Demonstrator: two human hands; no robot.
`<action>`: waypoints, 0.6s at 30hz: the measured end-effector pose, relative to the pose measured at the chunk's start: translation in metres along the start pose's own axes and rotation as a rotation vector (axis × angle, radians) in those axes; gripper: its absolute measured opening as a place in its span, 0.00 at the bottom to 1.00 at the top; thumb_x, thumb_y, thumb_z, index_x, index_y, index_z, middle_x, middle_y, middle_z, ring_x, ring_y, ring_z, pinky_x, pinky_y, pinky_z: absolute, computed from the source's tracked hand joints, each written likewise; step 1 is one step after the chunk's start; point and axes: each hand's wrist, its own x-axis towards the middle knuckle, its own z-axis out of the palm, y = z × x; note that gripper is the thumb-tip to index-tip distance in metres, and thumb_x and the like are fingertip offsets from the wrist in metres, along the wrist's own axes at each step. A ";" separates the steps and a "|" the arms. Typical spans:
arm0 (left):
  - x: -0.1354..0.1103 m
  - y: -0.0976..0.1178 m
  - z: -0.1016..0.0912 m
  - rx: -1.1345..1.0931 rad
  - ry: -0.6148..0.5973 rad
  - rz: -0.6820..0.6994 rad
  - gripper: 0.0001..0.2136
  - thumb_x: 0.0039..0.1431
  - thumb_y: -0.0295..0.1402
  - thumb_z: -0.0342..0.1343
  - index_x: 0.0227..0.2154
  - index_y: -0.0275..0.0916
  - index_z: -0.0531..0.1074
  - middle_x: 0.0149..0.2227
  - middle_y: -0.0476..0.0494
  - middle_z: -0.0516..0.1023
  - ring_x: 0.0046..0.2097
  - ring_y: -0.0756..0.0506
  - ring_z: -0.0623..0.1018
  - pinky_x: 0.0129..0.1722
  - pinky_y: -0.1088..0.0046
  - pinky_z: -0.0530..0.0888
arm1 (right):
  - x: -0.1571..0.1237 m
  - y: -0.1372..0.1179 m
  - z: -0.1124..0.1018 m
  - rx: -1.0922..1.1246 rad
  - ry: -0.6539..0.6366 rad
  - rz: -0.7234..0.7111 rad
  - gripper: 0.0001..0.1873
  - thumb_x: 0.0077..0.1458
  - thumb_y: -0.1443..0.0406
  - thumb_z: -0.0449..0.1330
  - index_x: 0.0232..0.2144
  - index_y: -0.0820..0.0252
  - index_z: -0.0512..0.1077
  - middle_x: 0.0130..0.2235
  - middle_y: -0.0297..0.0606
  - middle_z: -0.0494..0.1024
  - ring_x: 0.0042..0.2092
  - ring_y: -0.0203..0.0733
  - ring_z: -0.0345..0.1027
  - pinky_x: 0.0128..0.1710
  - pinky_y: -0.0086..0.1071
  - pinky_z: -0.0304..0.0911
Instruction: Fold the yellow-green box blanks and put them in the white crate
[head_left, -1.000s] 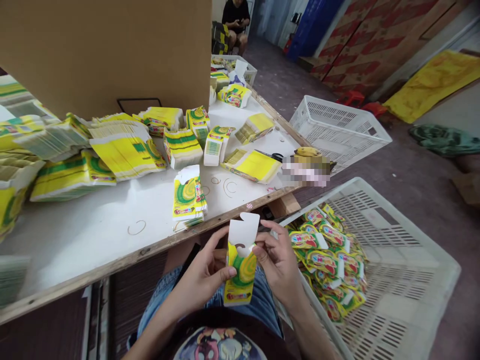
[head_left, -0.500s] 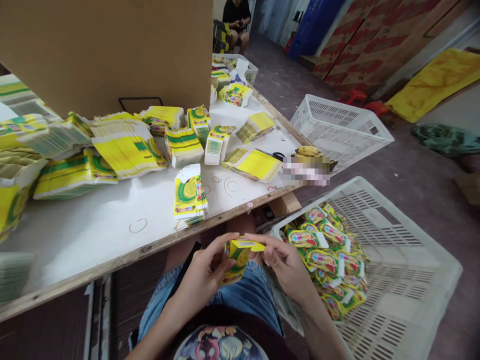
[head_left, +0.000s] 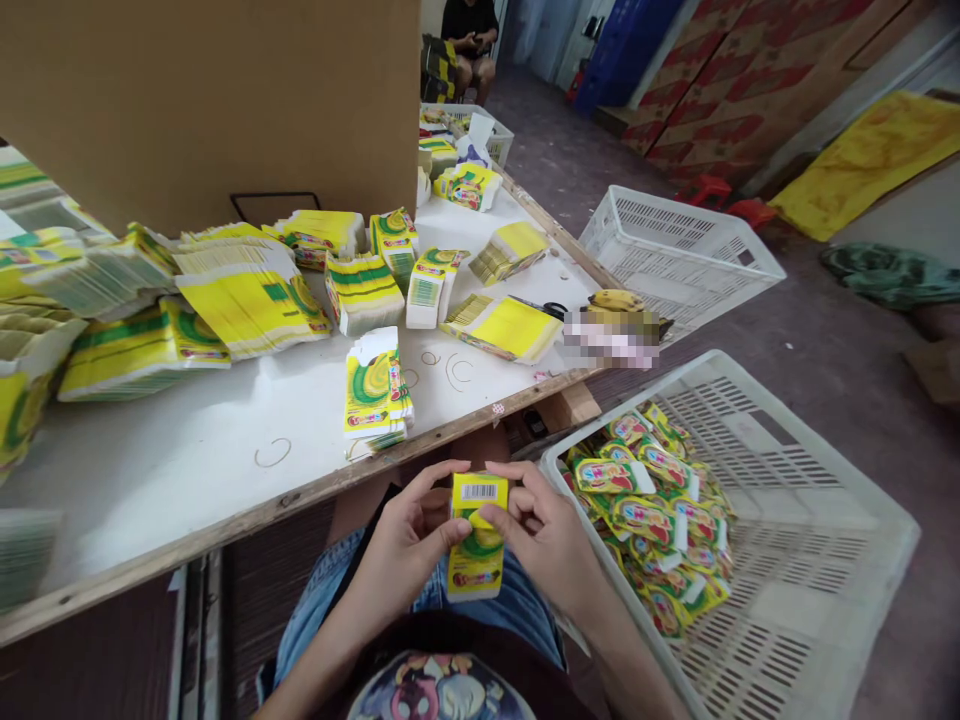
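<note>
Above my denim lap (head_left: 322,590): one small yellow and green carton (head_left: 478,552), its printed front toward me, just short of the near edge of the white surface (head_left: 202,430).
Left hand (head_left: 418,527): clamped on the carton's left side, my thumb against the front.
Right hand (head_left: 545,537): clamped on its right side, my thumb on the front just below the barcode panel (head_left: 480,491), so both hands hold the one carton between them.
Near edge of the surface: a small stack of flat cartons (head_left: 373,385), ahead of me and a little to my left.
Farther left: fanned bundles of flat cartons (head_left: 251,300), crowded in front of a big cardboard box (head_left: 210,100).
Far right corner: bananas (head_left: 616,301) beside black-handled scissors (head_left: 553,309); what lies just in front of the bananas is blurred out.
By my right arm: a white crate (head_left: 795,570) with a heap of bright printed packs (head_left: 660,525).
Beyond: another white crate (head_left: 679,245), and a person (head_left: 470,45) seated in the background.
</note>
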 end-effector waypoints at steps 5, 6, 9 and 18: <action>0.001 -0.002 0.000 0.077 0.039 0.044 0.22 0.58 0.35 0.63 0.55 0.39 0.69 0.45 0.37 0.82 0.46 0.41 0.82 0.44 0.68 0.78 | 0.000 0.001 0.000 -0.133 0.210 -0.100 0.17 0.57 0.60 0.63 0.49 0.57 0.73 0.31 0.33 0.73 0.28 0.36 0.59 0.28 0.29 0.61; 0.002 -0.003 0.000 0.097 0.052 0.053 0.22 0.59 0.34 0.62 0.56 0.39 0.68 0.46 0.37 0.82 0.46 0.41 0.81 0.44 0.68 0.78 | -0.001 0.000 0.001 -0.154 0.219 -0.102 0.20 0.56 0.61 0.64 0.50 0.57 0.72 0.32 0.33 0.73 0.28 0.36 0.60 0.28 0.29 0.61; 0.001 -0.004 -0.001 0.174 0.043 0.089 0.22 0.61 0.33 0.59 0.59 0.40 0.66 0.50 0.36 0.80 0.49 0.41 0.80 0.49 0.66 0.77 | -0.002 -0.002 0.005 -0.186 0.194 -0.068 0.21 0.54 0.63 0.64 0.51 0.57 0.71 0.32 0.33 0.74 0.27 0.37 0.62 0.28 0.29 0.62; 0.000 -0.003 -0.006 0.175 -0.017 0.058 0.23 0.64 0.32 0.56 0.61 0.43 0.64 0.54 0.36 0.78 0.53 0.39 0.78 0.55 0.60 0.73 | 0.005 0.003 0.008 -0.167 0.089 0.058 0.18 0.57 0.64 0.61 0.50 0.56 0.68 0.27 0.30 0.75 0.30 0.40 0.69 0.31 0.30 0.64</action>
